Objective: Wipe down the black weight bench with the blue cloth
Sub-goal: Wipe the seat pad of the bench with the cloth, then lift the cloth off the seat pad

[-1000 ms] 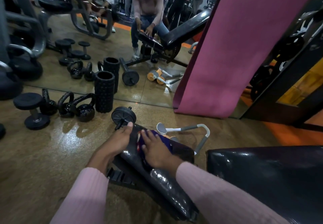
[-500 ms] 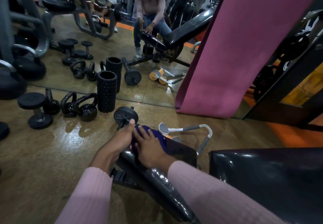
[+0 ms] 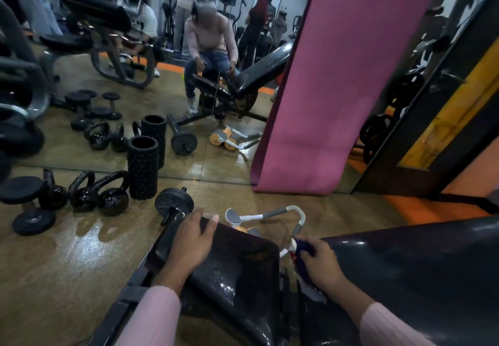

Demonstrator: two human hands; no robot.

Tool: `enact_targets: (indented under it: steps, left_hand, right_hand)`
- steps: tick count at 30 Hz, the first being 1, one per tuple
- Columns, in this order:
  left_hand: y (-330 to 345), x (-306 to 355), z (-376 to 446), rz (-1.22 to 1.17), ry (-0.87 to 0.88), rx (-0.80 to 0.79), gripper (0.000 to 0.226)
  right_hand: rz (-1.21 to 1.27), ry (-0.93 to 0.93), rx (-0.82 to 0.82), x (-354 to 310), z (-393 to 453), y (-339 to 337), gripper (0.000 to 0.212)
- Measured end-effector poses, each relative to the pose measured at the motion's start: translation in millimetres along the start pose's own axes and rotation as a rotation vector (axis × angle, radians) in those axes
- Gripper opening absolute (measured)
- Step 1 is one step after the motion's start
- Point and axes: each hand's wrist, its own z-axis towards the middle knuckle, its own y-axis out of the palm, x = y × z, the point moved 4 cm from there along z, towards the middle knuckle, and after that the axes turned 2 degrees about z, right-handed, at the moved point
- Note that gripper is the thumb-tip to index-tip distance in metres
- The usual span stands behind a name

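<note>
The black weight bench fills the bottom of the view: its narrow seat pad [image 3: 243, 267] runs away from me, and the wide back pad [image 3: 415, 270] lies to the right. My left hand [image 3: 190, 243] rests flat on the far left end of the seat pad, fingers over its edge. Over the gap between the two pads, my right hand [image 3: 320, 263] grips the bunched blue cloth [image 3: 303, 253], whose white patch hangs below the hand. The seat pad shines wet near its middle.
Just beyond the seat pad, a white-and-grey ab roller [image 3: 266, 217] and a small dumbbell [image 3: 174, 202] lie on the floor. Kettlebells [image 3: 108, 197] and a black foam roller [image 3: 142, 167] stand at left. A wall mirror and a leaning pink mat [image 3: 337, 83] are ahead.
My right hand has carried the blue cloth off the seat pad's far end, rightward to the gap beside the back pad. My left hand stays on the seat's end. The view has tilted up.
</note>
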Motion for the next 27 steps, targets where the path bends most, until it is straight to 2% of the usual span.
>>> enact_targets:
  steps: [2, 5, 8, 11, 14, 17, 22, 25, 27]
  left_hand:
    - [10.3, 15.0, -8.1, -0.049, 0.048, -0.017, 0.053]
    - [29.7, 32.7, -22.0, -0.086, 0.099, -0.135, 0.040]
    - [49.6, 43.8, -42.0, -0.085, 0.140, -0.197, 0.036]
    - [73.8, 50.6, -68.4, -0.224, 0.060, -0.337, 0.038]
    - [100.0, 66.1, -104.6, -0.443, -0.053, -0.532, 0.031]
    - [117.5, 80.1, -130.8, -0.597, -0.120, -0.606, 0.024]
    - [140.6, 81.9, -156.2, -0.581, -0.167, -0.598, 0.023]
    - [151.9, 80.4, -169.2, -0.517, -0.206, -0.639, 0.020]
    - [159.8, 80.2, -178.0, -0.463, -0.202, -0.720, 0.016]
  right_hand:
    - [0.056, -0.007, -0.050, -1.0, -7.3, -1.2, 0.041]
    - [0.097, -0.034, -0.101, -4.3, -11.4, 0.4, 0.050]
    - [0.156, -0.055, -0.132, -15.4, -16.3, -5.3, 0.052]
    - [0.195, -0.082, -0.174, -25.2, -23.6, -14.7, 0.046]
    - [0.234, -0.122, -0.217, -22.6, -44.8, -27.7, 0.041]
    - [0.170, -0.162, -0.247, -19.1, -70.7, -38.2, 0.037]
    - [0.051, -0.158, -0.289, 2.0, -115.1, -54.7, 0.049]
    - [0.236, -0.017, -0.291, 25.8, -135.3, -64.9, 0.048]
    - [0.336, 0.060, -0.250, 46.3, -146.4, -73.4, 0.049]
